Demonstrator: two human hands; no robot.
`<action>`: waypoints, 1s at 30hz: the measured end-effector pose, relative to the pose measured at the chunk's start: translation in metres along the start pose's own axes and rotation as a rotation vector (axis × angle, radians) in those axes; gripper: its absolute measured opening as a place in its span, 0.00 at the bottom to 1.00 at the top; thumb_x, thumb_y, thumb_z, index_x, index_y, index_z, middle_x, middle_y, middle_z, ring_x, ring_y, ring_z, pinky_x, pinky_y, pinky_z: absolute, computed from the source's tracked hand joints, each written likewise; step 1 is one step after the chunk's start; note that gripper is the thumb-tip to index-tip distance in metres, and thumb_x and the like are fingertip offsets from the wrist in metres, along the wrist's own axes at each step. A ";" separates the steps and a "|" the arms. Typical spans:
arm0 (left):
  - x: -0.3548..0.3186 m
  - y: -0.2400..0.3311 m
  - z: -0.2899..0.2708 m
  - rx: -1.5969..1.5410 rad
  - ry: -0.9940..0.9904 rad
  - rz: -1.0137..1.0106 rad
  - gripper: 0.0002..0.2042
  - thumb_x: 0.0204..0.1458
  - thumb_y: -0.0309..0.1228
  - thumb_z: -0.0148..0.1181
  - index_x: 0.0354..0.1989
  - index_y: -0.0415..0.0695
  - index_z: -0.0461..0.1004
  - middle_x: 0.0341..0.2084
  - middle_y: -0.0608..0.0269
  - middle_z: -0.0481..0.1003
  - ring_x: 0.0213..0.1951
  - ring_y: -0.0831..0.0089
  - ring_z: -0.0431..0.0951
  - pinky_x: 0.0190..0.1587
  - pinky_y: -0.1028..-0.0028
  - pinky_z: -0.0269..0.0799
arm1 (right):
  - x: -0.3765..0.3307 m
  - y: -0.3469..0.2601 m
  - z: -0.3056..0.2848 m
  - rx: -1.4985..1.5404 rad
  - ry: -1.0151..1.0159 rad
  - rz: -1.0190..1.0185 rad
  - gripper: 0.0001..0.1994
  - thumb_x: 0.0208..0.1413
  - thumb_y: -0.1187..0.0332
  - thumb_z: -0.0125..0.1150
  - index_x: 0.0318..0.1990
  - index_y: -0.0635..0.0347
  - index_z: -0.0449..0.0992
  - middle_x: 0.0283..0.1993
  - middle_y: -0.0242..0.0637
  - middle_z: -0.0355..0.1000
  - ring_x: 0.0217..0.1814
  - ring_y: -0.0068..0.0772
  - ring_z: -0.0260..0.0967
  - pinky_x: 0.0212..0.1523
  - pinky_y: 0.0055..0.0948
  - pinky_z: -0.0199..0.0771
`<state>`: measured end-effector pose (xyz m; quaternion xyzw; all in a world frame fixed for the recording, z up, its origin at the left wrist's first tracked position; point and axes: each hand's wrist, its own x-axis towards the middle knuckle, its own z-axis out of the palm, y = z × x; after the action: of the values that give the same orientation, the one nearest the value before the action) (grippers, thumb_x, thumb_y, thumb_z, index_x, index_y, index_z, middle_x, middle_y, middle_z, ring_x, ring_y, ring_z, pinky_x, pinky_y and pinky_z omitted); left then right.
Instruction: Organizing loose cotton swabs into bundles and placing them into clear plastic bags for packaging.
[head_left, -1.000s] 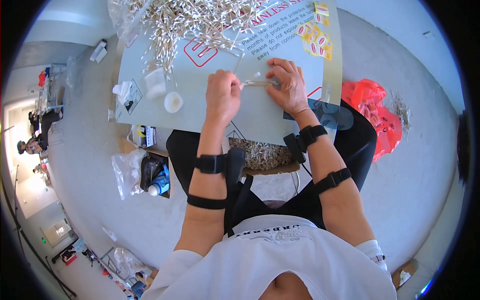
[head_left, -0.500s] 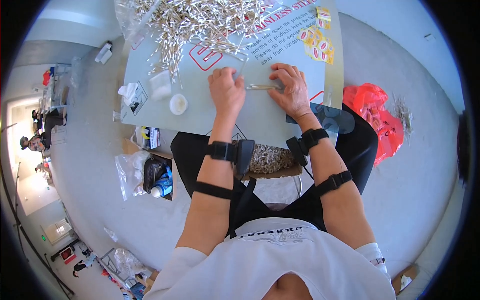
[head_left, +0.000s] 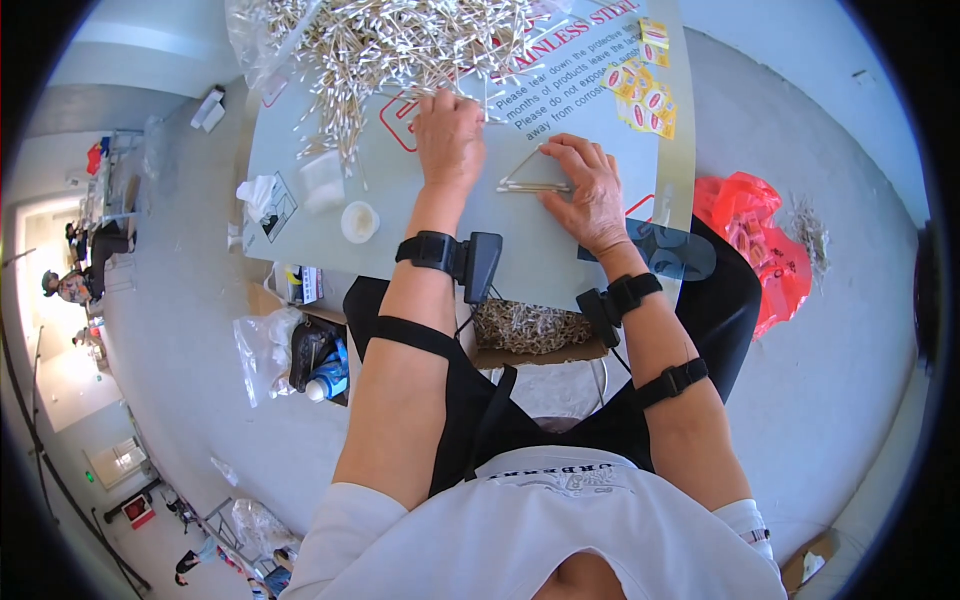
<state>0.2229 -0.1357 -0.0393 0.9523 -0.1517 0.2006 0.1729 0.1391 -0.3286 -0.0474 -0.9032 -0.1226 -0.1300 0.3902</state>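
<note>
Straddling swabs (head_left: 528,188) near red-and-black printing (head_left: 565,92), the right grip (head_left: 588,192) stands parted, the left grip (head_left: 450,145) unclear.

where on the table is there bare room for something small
Bare table between left hand and right hand, on the near side of the few swabs; another patch between the right hand and the yellow packets. Crowded: far left under the swab heap, near left around the cup and tissue.

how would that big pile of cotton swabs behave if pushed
The pile of cotton swabs would probably spread rather than slide as one, since they lie loose and crisscrossed. Each looks light and fairly stiff, being slim and straight, and might roll on the flat tabletop.
</note>
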 end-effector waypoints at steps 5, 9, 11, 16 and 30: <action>-0.012 0.036 0.005 0.016 -0.081 -0.043 0.02 0.43 0.25 0.63 0.26 0.43 0.77 0.32 0.58 0.72 0.43 0.56 0.70 0.43 0.59 0.65 | 0.001 0.001 0.003 -0.013 0.032 0.010 0.27 0.36 0.67 0.66 0.51 0.53 0.72 0.58 0.35 0.65 0.57 0.41 0.64 0.58 0.39 0.61; -0.033 0.052 -0.003 -0.116 -0.184 -0.137 0.02 0.44 0.25 0.63 0.26 0.42 0.77 0.32 0.56 0.72 0.42 0.55 0.70 0.42 0.58 0.66 | 0.002 0.000 0.007 -0.057 0.066 0.009 0.27 0.35 0.66 0.69 0.49 0.53 0.74 0.59 0.35 0.64 0.56 0.40 0.64 0.56 0.39 0.62; -0.042 0.055 -0.006 -0.155 -0.192 -0.154 0.02 0.44 0.25 0.63 0.26 0.42 0.77 0.33 0.56 0.72 0.41 0.54 0.70 0.42 0.58 0.67 | 0.001 0.000 0.005 -0.047 0.035 0.020 0.23 0.35 0.66 0.70 0.45 0.53 0.75 0.59 0.35 0.64 0.56 0.40 0.64 0.56 0.39 0.62; -0.043 0.037 -0.012 -0.459 -0.239 -0.252 0.06 0.43 0.24 0.62 0.32 0.43 0.76 0.36 0.55 0.72 0.42 0.54 0.71 0.46 0.60 0.68 | -0.001 -0.001 -0.001 -0.005 -0.028 0.033 0.13 0.34 0.66 0.70 0.32 0.53 0.76 0.56 0.35 0.66 0.55 0.39 0.64 0.55 0.38 0.61; -0.012 -0.014 0.001 -0.001 -0.056 -0.303 0.08 0.44 0.24 0.63 0.34 0.47 0.76 0.41 0.59 0.72 0.50 0.54 0.66 0.50 0.53 0.63 | 0.001 -0.006 -0.008 -0.013 -0.122 -0.098 0.11 0.32 0.66 0.71 0.24 0.51 0.73 0.53 0.31 0.68 0.58 0.38 0.62 0.57 0.40 0.57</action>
<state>0.2174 -0.1214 -0.0496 0.9695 -0.0112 0.1455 0.1972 0.1369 -0.3307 -0.0378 -0.9049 -0.1894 -0.0947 0.3693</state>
